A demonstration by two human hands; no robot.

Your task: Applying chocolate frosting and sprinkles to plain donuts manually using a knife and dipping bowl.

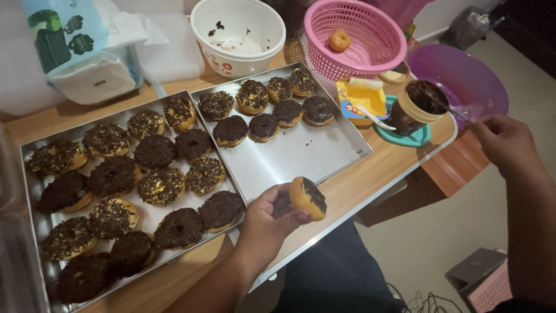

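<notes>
Donut (308, 197) half-coated, pinched in left hand (267, 217); right hand (503, 141) gripping spreader in chocolate jar (418, 105). Probably best: spread evenly, keep level, skip edges.

My left grip (272, 217) covered the near side of the doughnut (308, 197), so its underside stayed unseen. The lower edge cut off the front corner of the left tray (35, 152), and my right grip (503, 141) hid whatever thin thing it pinched.
</notes>
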